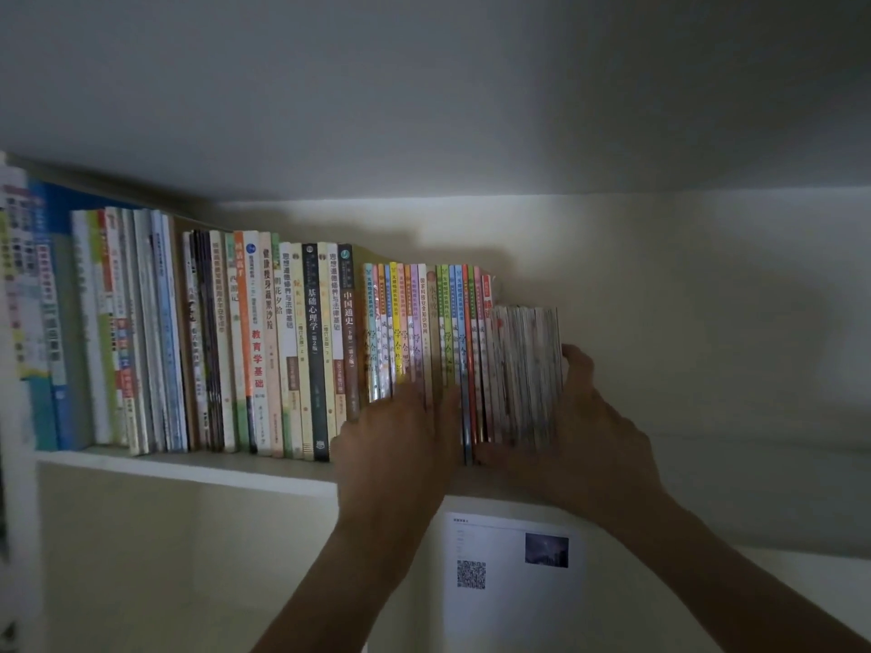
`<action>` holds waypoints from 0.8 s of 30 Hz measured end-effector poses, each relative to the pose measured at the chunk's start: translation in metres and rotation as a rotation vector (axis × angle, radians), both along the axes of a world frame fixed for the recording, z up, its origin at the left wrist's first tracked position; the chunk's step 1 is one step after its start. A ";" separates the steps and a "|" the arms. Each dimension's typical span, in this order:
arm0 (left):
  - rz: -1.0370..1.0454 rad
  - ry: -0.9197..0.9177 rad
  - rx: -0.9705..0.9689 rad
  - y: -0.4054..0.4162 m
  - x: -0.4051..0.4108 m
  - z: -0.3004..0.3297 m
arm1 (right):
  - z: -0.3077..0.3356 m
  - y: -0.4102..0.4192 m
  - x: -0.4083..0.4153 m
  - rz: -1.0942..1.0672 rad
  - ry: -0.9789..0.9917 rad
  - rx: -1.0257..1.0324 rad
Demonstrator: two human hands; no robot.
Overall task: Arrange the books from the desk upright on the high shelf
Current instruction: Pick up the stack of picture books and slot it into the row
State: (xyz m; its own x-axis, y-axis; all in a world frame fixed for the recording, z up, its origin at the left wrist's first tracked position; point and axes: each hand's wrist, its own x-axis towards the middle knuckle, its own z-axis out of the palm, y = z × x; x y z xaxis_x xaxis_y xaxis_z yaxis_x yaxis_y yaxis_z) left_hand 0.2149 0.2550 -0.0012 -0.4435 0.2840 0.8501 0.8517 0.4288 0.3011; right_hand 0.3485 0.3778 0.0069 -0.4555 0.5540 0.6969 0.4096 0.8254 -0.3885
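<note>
Head view. High shelf (188, 468), white board, carrying an upright row of books (264, 341) from the left edge to about mid-frame: tall blue and white volumes at far left, cream, orange and dark spines with Chinese titles in the middle, then thin colourful booklets (414, 322) in yellow, pink, green and blue. At the row's right end, a bundle of short thin booklets (525, 374), upright, spines blurred, lower than the neighbours and touching them. Left hand (396, 445) raised to the shelf front, fingers laid against the lower spines of the colourful booklets; whether pressing flat or curled round them, cannot tell. Right hand (584, 431) gripping the short bundle, fingers wrapped on its outer right face, thumb at the bottom front edge. Right of the bundle, bare white back wall (707, 322). Below the shelf, a white sheet (499, 600) with a QR code (471, 575) and a small dark photo (546, 550), fixed to the lower panel.
</note>
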 end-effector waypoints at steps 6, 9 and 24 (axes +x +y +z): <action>0.029 -0.041 -0.159 -0.002 -0.013 0.000 | -0.006 -0.007 -0.027 -0.191 -0.078 0.119; -0.066 -0.043 -0.141 -0.004 -0.021 -0.004 | 0.002 -0.002 -0.028 -0.144 -0.123 0.046; -0.117 0.686 -0.314 0.019 -0.083 0.015 | 0.028 -0.006 -0.050 -0.226 0.138 0.502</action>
